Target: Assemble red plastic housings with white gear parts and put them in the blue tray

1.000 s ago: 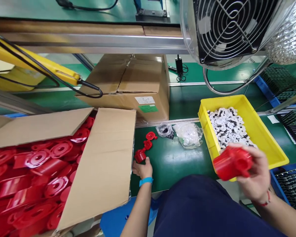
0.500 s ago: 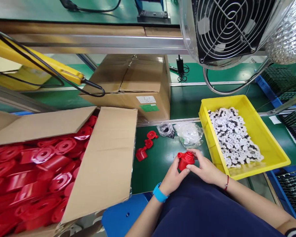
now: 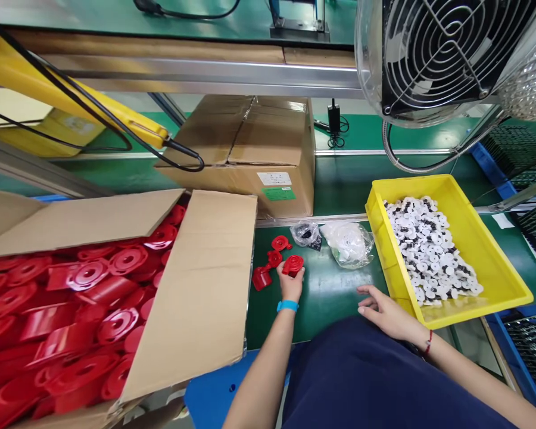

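My left hand (image 3: 291, 285), with a blue band at the wrist, holds a red plastic part (image 3: 293, 265) just above the green table. Close to its left lie other red parts: one with a round face (image 3: 280, 242), a small one (image 3: 274, 258) and a cup-like one (image 3: 261, 278). My right hand (image 3: 381, 308) is off the red parts, over the table's front area beside the yellow bin, its fingers apart and nothing in them. Behind the hands lie a clear bag of white pieces (image 3: 349, 243) and a smaller clear bag (image 3: 305, 233).
An open cardboard box (image 3: 201, 286) full of red parts fills the left. The yellow bin (image 3: 495, 274) on the right holds many white-and-black pieces. A closed carton (image 3: 277, 161) stands behind. A fan (image 3: 442, 53) and a yellow arm (image 3: 111, 119) hang above.
My left hand has moved left and away from my body with the red part, near the other red parts. My right hand has let go of it and moved slightly right. The view has shifted.
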{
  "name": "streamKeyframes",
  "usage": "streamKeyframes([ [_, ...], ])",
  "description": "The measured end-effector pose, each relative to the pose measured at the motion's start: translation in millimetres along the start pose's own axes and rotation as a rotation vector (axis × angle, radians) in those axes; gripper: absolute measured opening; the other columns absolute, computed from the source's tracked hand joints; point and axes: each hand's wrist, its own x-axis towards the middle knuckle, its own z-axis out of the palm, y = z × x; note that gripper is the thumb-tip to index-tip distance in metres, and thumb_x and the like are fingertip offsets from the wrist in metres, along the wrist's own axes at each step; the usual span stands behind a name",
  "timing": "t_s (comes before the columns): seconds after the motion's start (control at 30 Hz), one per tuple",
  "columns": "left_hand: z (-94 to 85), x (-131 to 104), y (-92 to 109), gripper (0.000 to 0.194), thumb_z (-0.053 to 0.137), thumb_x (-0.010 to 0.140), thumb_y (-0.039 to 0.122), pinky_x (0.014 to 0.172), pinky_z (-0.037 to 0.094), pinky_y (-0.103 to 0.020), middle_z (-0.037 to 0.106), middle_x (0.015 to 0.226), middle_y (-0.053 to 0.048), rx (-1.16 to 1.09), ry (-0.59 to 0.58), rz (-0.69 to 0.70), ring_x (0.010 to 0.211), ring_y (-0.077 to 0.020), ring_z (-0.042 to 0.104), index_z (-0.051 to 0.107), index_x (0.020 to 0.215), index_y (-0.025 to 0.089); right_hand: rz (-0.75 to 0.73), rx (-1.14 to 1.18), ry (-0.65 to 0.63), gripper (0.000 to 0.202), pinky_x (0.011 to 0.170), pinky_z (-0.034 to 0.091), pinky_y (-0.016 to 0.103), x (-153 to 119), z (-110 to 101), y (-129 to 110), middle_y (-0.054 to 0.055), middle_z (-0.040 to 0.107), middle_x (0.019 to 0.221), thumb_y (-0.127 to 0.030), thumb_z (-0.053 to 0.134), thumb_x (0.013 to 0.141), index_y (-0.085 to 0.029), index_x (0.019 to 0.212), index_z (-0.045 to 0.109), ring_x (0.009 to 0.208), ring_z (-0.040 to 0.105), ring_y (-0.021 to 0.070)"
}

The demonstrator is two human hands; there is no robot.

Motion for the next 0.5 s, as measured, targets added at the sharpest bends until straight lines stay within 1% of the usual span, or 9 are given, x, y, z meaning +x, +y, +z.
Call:
streamKeyframes([
  [0.1,8.3,4,-1,0.058,0.068,0.072,0.024,0.104,0.025,-0.048,0.046,0.125,-0.014,0.178,0.043,0.014,0.123,-0.0287,0.035,0.046,0.124,0.013,0.006,-0.065,-0.028,0.045,0.09,0.046,0.032,0,7,-9,0.011,0.049,0.121,-0.033,0.049,0.084,-0.016,0.125,0.041,0.101,0.054,0.014],
  [0.17,10.4,8,-5,0.056,0.067,0.073,0.029,0.103,0.021,-0.051,0.046,0.126,-0.013,0.274,0.075,0.014,0.124,-0.0312,0.03,0.049,0.124,0.013,0.011,-0.104,-0.053,0.048,0.09,0.046,0.032,0,9,-12,0.01,0.052,0.117,-0.033,0.049,0.084,-0.016,0.128,0.041,0.098,0.055,0.0138],
  [0.27,12.8,15,-9,0.056,0.064,0.075,0.04,0.101,0.023,-0.051,0.044,0.128,-0.013,0.363,0.121,0.002,0.121,-0.0324,0.03,0.05,0.123,0.013,0.011,-0.109,-0.05,0.045,0.09,0.046,0.03,-1,8,-10,0.009,0.051,0.12,-0.033,0.049,0.084,-0.017,0.127,0.042,0.1,0.054,0.0132],
  [0.37,13.2,14,-11,0.054,0.065,0.073,0.041,0.099,0.024,-0.049,0.044,0.129,-0.011,0.418,0.102,0.026,0.12,-0.0329,0.031,0.054,0.121,0.018,0.034,-0.103,-0.049,0.044,0.091,0.045,0.029,-1,6,-8,0.008,0.049,0.123,-0.032,0.049,0.084,-0.018,0.125,0.043,0.101,0.054,0.0125],
  [0.43,8.8,3,-13,0.054,0.066,0.073,0.036,0.097,0.027,-0.049,0.045,0.127,-0.013,0.439,0.066,0.048,0.118,-0.0329,0.034,0.053,0.122,0.017,0.037,-0.101,-0.056,0.044,0.091,0.045,0.029,-1,5,-7,0.008,0.049,0.123,-0.033,0.049,0.084,-0.018,0.125,0.042,0.102,0.053,0.0125],
  [0.5,-1.7,-15,-16,0.052,0.063,0.074,0.03,0.095,0.031,-0.046,0.048,0.123,-0.014,0.443,0.041,0.066,0.115,-0.0309,0.039,0.051,0.123,0.014,0.03,-0.091,-0.055,0.044,0.092,0.045,0.028,1,5,-7,0.008,0.048,0.124,-0.033,0.049,0.085,-0.018,0.125,0.042,0.105,0.052,0.0125],
])
